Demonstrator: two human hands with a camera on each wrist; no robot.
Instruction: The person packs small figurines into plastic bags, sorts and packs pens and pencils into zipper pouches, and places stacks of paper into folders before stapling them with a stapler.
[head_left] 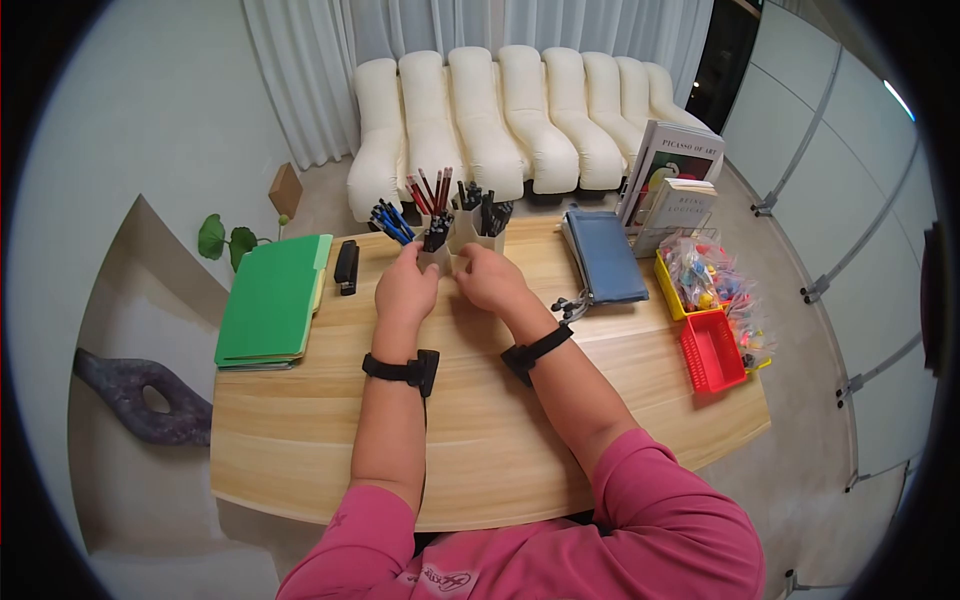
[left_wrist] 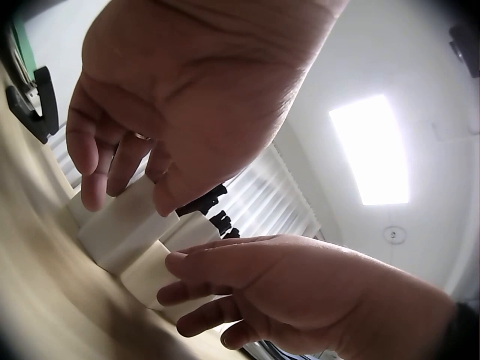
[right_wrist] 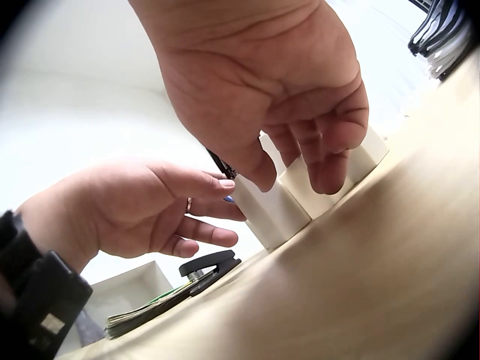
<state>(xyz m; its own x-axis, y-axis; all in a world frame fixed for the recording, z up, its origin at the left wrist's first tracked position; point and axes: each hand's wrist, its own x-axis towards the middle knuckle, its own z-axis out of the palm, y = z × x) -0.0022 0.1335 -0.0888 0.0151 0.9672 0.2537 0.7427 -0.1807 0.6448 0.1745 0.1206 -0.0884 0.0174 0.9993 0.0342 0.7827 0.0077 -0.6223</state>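
my left grip is loosely spread, fingers a little bent, at the left side of the pale holders near the far edge of the worktop. my right grip comes in from the other side, its thumb apart from its bent fingers, just in front of the right-hand holders. neither one is closed up tight; the fingers lie relaxed about the pale sides, and i can't tell exactly which fingertips press on them.

the holders stand upright, grouped close together between and beyond my hands. dark pens stick up from the front one, with red pencils behind it. blue pens fan out on the left, where my hand hides what carries them, and more black pens rise on the right.

left of my left grip lies the stapler, and beyond that the green folder on a stack. over on the right, i have the blue pouch lying flat, books standing behind it, and the yellow basket with bagged bits on it. the red basket sits just nearer to me.
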